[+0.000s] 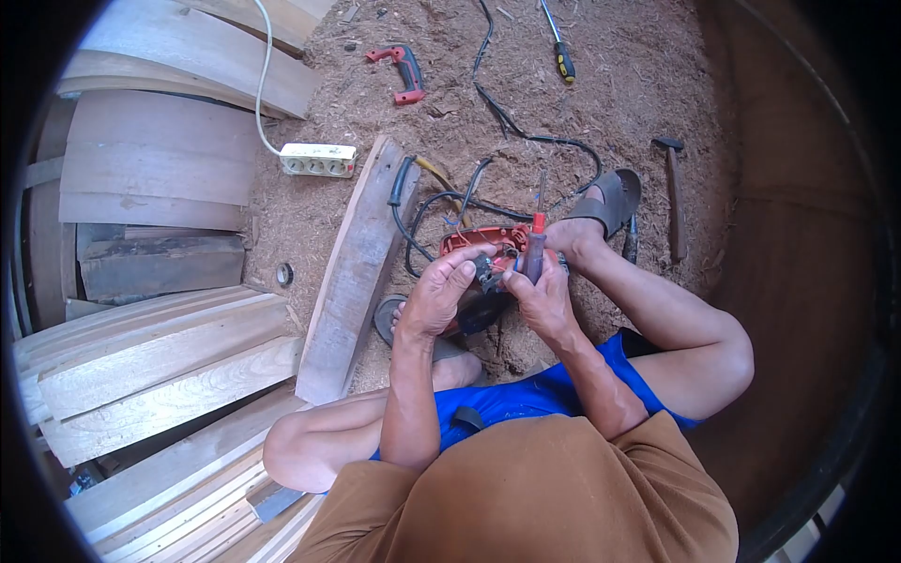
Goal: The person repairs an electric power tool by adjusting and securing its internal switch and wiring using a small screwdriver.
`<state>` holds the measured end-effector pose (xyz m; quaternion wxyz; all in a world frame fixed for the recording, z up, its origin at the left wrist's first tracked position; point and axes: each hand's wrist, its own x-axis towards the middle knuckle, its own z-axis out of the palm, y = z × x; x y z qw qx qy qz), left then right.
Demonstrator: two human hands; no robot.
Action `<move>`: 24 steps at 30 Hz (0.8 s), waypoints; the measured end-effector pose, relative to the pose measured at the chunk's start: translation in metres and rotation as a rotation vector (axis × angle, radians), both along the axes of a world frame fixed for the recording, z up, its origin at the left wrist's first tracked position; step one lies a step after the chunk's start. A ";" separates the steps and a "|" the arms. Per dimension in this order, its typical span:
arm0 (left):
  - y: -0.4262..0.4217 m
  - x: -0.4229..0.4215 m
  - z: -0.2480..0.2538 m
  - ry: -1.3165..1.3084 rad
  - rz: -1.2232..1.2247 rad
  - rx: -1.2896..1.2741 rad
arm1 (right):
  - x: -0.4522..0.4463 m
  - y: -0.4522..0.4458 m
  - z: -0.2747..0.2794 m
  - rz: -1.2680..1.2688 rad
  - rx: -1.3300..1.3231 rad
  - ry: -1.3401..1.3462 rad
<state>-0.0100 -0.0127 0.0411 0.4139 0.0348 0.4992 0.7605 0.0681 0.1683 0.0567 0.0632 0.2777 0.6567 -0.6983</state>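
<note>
Between my feet lies an opened red power tool (486, 236) with its inner parts and thin wires exposed. My left hand (443, 289) pinches a small dark part (487, 271) over the tool's housing. In my right hand (544, 298) is a screwdriver (536, 246) with a purple and red handle, its shaft pointing up and away from me. The fingertips of both hands are close together at the small part. A black cable (424, 214) runs out beside the tool. The fingers partly hide what they touch.
A wooden plank (353, 272) lies left of the tool. Beyond are a white power strip (318, 160), a red-black handle cover (409, 75) and a yellow-black screwdriver (564, 62). A hammer (675, 202) lies right. Stacked boards (169, 366) fill the left side.
</note>
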 end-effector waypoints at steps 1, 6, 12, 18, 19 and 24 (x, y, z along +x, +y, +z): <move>0.000 0.000 0.000 -0.005 0.000 0.002 | 0.000 0.000 -0.001 -0.007 -0.010 -0.001; 0.001 0.000 0.001 -0.009 0.007 -0.006 | -0.001 -0.002 -0.002 -0.051 -0.079 0.029; 0.003 0.001 0.003 -0.061 0.028 0.020 | 0.001 -0.001 -0.004 0.045 0.056 -0.005; 0.008 0.003 0.010 -0.025 0.029 -0.048 | -0.004 -0.004 0.012 0.063 0.022 0.058; 0.009 0.002 0.010 -0.012 0.021 -0.056 | -0.004 -0.004 0.013 0.074 0.011 0.054; 0.006 0.004 -0.005 -0.056 0.067 -0.080 | 0.005 0.003 0.025 0.065 0.258 0.035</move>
